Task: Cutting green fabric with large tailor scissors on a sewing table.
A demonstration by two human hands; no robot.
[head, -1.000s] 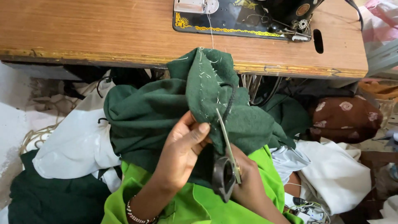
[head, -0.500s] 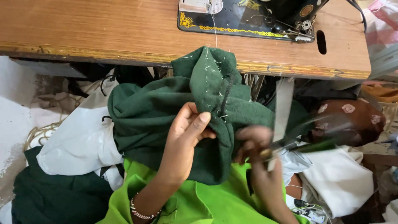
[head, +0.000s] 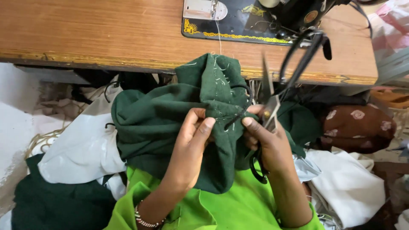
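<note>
A dark green thick cloth (head: 166, 119) with white stitch marks is bunched in my lap, just below the table's front edge. My left hand (head: 191, 142) pinches a fold of it at the middle. My right hand (head: 268, 140) grips black-handled scissors (head: 266, 115), blades pointing up, while its fingertips also touch the cloth beside my left thumb. A second, blurred pair of black scissor handles (head: 304, 55) shows above it, near the table edge. A white thread (head: 219, 40) runs from the cloth up to the sewing machine.
A wooden sewing table (head: 106, 34) spans the top, with a black sewing machine base (head: 238, 21) at the upper right. White cloth (head: 81, 149) and dark green cloth (head: 55, 204) lie on the left, white cloth (head: 349, 187) and brown floral fabric (head: 358, 123) on the right.
My right hand swung the scissors out to the right, then came back to the cloth with blades pointing up. My left hand kept its pinch on the green fold.
</note>
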